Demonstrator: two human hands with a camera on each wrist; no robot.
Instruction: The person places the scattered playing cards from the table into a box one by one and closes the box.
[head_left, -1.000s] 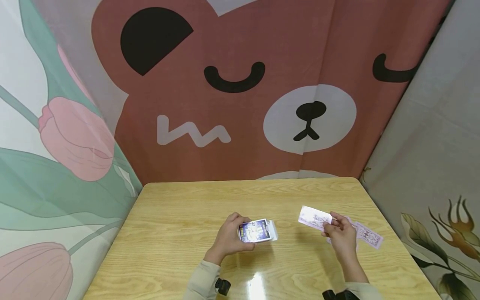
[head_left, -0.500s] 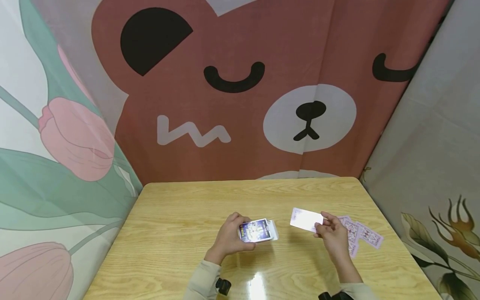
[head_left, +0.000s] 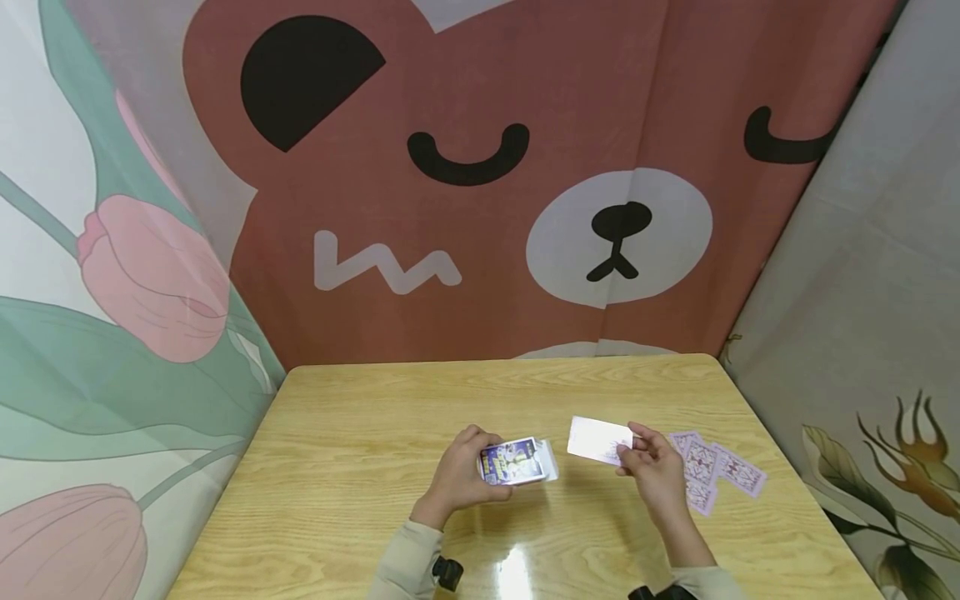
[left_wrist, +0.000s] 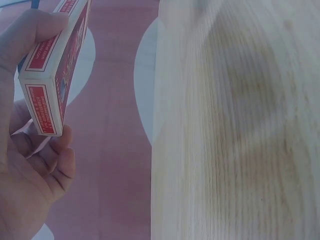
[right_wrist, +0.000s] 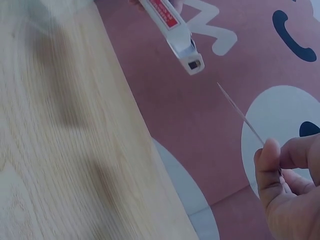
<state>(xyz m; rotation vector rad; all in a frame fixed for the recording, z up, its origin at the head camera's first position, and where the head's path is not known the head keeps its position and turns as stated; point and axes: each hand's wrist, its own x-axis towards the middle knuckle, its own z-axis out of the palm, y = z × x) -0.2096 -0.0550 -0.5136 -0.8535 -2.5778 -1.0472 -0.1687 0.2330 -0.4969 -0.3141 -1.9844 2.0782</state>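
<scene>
I see the left hand (head_left: pixel 457 473) gripping a card box (head_left: pixel 510 462) and the right hand (head_left: pixel 658 471) pinching one card (head_left: pixel 596 438); loose cards (head_left: pixel 702 462) lie toward the right edge of the tabletop (head_left: pixel 352 467).

A card box (head_left: pixel 512 462) is held above the table (head_left: pixel 360 417) by the left fingers (head_left: pixel 472 433). A single card (head_left: pixel 596 439) is pinched left of the right fingers (head_left: pixel 647 435), apart from the box. Loose cards (head_left: pixel 702 463) are spread on the table, right of those fingers.

We see bright glare (head_left: pixel 513 573) on the wood-grain table (head_left: pixel 352 433), a reddish-brown bear-print cloth (head_left: pixel 480 225) behind it, tulip-print cloth (head_left: pixel 153 283) at left and grey floral cloth (head_left: pixel 847 317) at right.
</scene>
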